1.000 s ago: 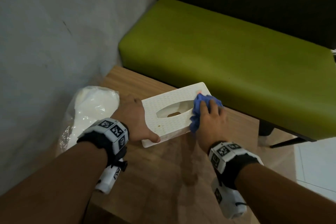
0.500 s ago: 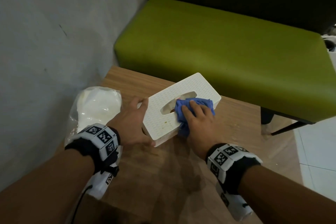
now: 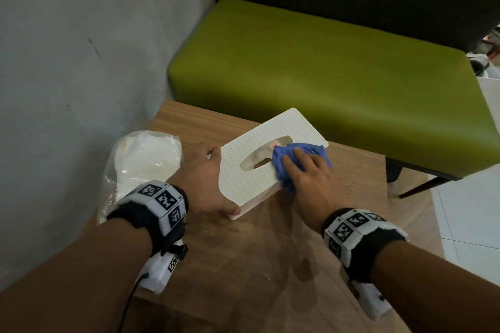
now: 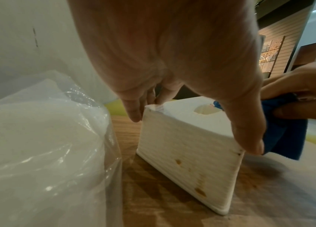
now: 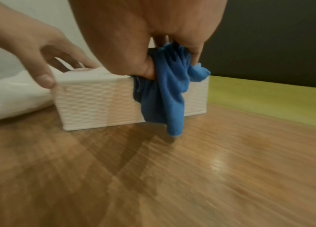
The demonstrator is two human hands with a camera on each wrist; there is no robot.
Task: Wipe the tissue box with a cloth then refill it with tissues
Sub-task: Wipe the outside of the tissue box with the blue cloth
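Cloth (image 3: 297,162) on tissue box (image 3: 251,170); hands steadying

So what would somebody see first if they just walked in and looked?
Probably the bright blue cloth, bunched under the right hand on top of the white tissue box in the middle of the wooden table. The left hand holds the box's near end. Behind the table sits a big green bench, and a clear bag of white tissues lies at the left by the wall.

No readable text, brand, number or sign anywhere. Only black-and-white square code markers on the wristbands (image 3: 162,199), not legible as words; the tissue box (image 3: 251,170) plain and unlabelled.
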